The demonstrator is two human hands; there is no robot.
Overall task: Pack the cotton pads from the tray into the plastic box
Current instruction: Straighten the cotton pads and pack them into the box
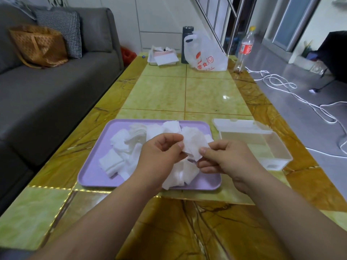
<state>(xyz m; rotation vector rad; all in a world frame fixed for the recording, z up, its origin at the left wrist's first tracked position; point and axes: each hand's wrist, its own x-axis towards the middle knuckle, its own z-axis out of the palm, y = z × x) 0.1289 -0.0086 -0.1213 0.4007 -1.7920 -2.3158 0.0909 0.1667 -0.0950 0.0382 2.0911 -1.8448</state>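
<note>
Up close, left hand (163,152) and right hand (225,158) both pinch a loose bunch of cotton pads (193,145) above the tray (90,177), plastic box (262,145) open just right of it; uneven bunch may shed pads mid-carry.

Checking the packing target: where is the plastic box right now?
In the head view the plastic box sits open on the table, just right of the purple tray and beside the right hand.

Green-and-amber marble table (206,91); left of it, grey sofa (56,81) with houndstooth cushion (62,30) and orange bag (39,45). Right, grey floor (300,117) with looping white cable (277,85). Behind, white wall (159,15), metal stair railing (223,21).
</note>
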